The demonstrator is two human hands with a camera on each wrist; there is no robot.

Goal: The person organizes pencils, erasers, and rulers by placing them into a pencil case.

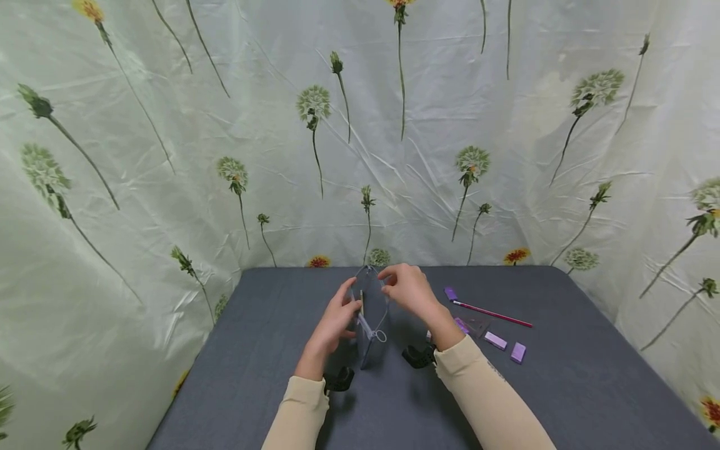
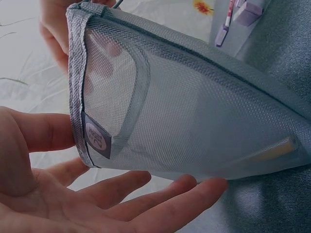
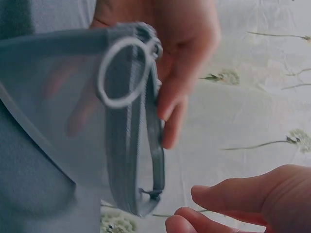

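Note:
A grey-blue mesh zipper pouch (image 1: 367, 340) stands upright on the table with its mouth spread. My left hand (image 1: 336, 315) grips it at the left side, thumb at the rim and fingers along the outside in the left wrist view. A ring (image 3: 124, 73) hangs at the zipper's end, and a dark label (image 2: 98, 137) is on the mesh. Through the mesh a slim yellowish item (image 2: 274, 150) shows low in the pouch. Beside the mouth's right rim is my right hand (image 1: 409, 290), its fingers loosely bent and apart from the pouch in the right wrist view.
To the right lie a red pencil (image 1: 492, 314), a purple block (image 1: 450, 293) at its far end, and white-and-purple blocks (image 1: 495, 340) nearer. Another purple block (image 1: 519, 353) lies beside them. A flowered curtain (image 1: 360, 156) hangs behind the dark table (image 1: 253, 375).

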